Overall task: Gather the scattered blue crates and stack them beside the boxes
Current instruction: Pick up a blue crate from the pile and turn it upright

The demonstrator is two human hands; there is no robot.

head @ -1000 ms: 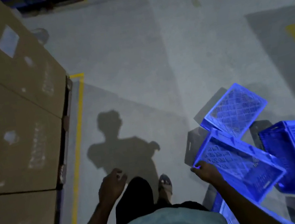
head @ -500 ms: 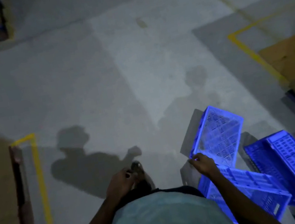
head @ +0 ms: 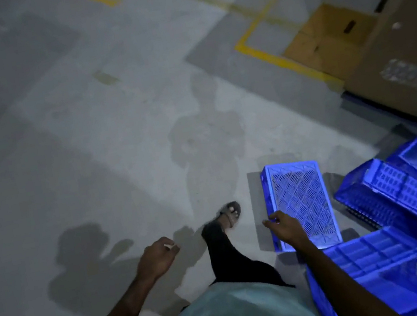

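Several blue plastic crates lie scattered on the concrete floor at the lower right. One crate sits flat with its open top up. Another crate lies under my right forearm, and a tilted crate leans with more of them further right. My right hand hangs over the flat crate's near left corner, fingers loosely apart, with nothing in its grasp. Off to the left over bare floor, my left hand is curled into a loose fist. Large cardboard boxes stand at the upper right.
A smaller brown box stands beside the large boxes, inside yellow floor lines. My sandalled foot is stepping forward just left of the flat crate. Open concrete floor spreads to the left and ahead.
My view has swung right: the boxes on the left have left the frame and other boxes appear at the upper right. My right hand stays near a crate corner; my foot has stepped forward.
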